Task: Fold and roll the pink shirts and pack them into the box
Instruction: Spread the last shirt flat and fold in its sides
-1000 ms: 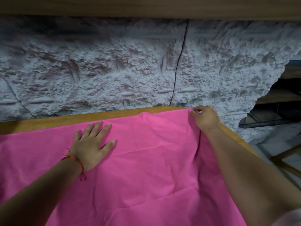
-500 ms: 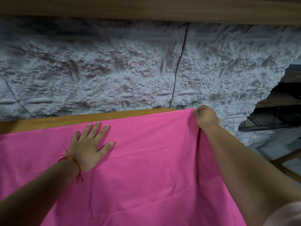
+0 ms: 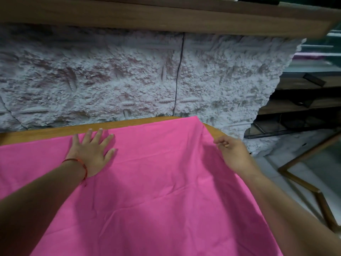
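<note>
A pink shirt (image 3: pixel 156 182) lies spread across the wooden table (image 3: pixel 55 131), its far right corner resting near the table's back edge. My left hand (image 3: pixel 92 152), with a red thread around the wrist, presses flat on the cloth with fingers apart. At the cloth's right edge sits my right hand (image 3: pixel 232 154), a short way back from that corner, fingers loosely curled. Whether those fingers pinch the edge is unclear. No box is in view.
A rough white stone-textured wall panel (image 3: pixel 129 80) rises right behind the table, with a wooden shelf (image 3: pixel 166 17) overhead. Dark shelving (image 3: pixel 299 100) stands at the right, and a wooden frame (image 3: pixel 304 183) lies on the floor beside the table.
My right hand has left the far right corner of the shirt and drawn back toward me along the right edge. The corner now lies on the table. My left hand stays pressed flat.
</note>
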Demonstrator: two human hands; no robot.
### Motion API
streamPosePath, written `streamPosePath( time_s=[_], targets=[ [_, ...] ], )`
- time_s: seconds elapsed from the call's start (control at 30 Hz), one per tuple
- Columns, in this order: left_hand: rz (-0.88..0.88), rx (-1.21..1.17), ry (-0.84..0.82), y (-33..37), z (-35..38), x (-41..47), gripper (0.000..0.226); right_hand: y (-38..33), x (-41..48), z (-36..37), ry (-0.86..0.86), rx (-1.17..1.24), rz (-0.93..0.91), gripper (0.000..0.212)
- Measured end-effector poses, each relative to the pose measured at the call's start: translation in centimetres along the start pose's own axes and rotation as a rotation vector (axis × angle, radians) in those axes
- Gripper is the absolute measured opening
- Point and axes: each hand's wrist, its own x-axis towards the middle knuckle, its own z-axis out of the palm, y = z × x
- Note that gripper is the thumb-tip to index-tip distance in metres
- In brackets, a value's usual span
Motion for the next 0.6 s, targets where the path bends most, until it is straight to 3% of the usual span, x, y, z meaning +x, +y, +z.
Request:
streamPosePath(
  time_s=[0.13,0.27,0.4,0.6],
  targets=[
    [0.012,0.109,0.018,4.7,-3.5,-1.4,0.058,1.4,-7.6,-2.7,-0.004,-0.052,-0.003,0.02],
    [0.151,-0.225,0.096,11.7,-6.3,-5.3,0.045,2.2,-13.6,-4.6,0.012,-0.144,0.012,0.02],
    [0.28,-0.444,0.068,17.3,-7.0,-10.3,0.045,2.8,-17.9,-6.7,0.013,-0.159,0.115,0.02],
    [0.258,-0.441,-0.012,20.2,-4.6,-15.2,0.058,5.1,-23.6,-9.1,0.106,-0.11,0.245,0.016]
  ],
)
